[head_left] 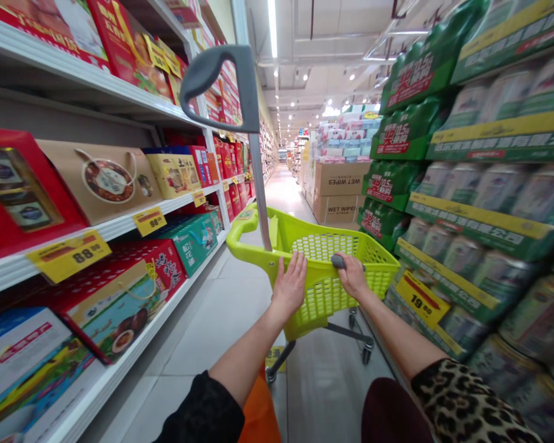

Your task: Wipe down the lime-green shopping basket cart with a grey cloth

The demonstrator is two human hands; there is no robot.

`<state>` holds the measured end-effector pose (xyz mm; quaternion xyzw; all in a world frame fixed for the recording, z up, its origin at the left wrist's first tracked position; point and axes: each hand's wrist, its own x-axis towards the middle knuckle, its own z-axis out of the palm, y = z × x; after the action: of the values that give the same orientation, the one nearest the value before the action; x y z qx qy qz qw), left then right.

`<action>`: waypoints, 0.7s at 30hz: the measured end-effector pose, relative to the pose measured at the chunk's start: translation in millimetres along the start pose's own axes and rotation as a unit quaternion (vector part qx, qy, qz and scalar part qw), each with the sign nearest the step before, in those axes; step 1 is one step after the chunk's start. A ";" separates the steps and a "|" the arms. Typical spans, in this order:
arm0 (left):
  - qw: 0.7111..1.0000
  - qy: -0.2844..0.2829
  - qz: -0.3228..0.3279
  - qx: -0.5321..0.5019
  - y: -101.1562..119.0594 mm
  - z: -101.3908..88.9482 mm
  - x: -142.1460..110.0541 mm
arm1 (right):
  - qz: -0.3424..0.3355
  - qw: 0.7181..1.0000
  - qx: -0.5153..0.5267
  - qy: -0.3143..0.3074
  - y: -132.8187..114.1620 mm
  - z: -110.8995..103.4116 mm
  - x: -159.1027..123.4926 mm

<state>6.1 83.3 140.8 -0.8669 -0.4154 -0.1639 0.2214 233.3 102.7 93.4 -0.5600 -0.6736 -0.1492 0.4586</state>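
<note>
A lime-green plastic shopping cart (321,274) stands in front of me, turned at an angle across the aisle. My left hand (290,284) rests on its near wall by the rim, fingers stretched out and lying flat. To the right, my right hand (352,278) is wrapped round a short grey grip (338,261) at the cart's near edge. A metal pole (258,178) rises from the cart's left corner and carries a grey loop handle (248,89), which neither hand touches. Dark wheels (366,353) show below the basket.
Shelves (120,227) of boxed gifts run along the left. Stacked canned drinks (498,141) and green shrink-wrapped packs (399,138) stand close on the right. Farther ahead are wet-wipe cartons (340,184). A tiled floor (198,326) runs between the rows.
</note>
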 end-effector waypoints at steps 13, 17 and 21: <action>0.984 0.153 -0.079 -0.045 -42.6 -31.4 -13.4 | -0.055 0.994 0.094 0.006 -63.9 21.8 11.0; 0.968 0.199 -0.145 -0.053 -78.2 -47.3 -16.1 | -0.052 0.995 0.083 0.011 -42.8 15.5 6.6; 0.982 0.144 -0.115 -0.049 -79.4 -51.4 -11.7 | -0.031 0.997 0.065 0.012 -37.8 16.0 10.7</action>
<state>-69.0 93.2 198.6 -0.7905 -0.4679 -0.3314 0.2154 192.9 108.4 105.1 -0.5060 -0.6933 -0.1259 0.4975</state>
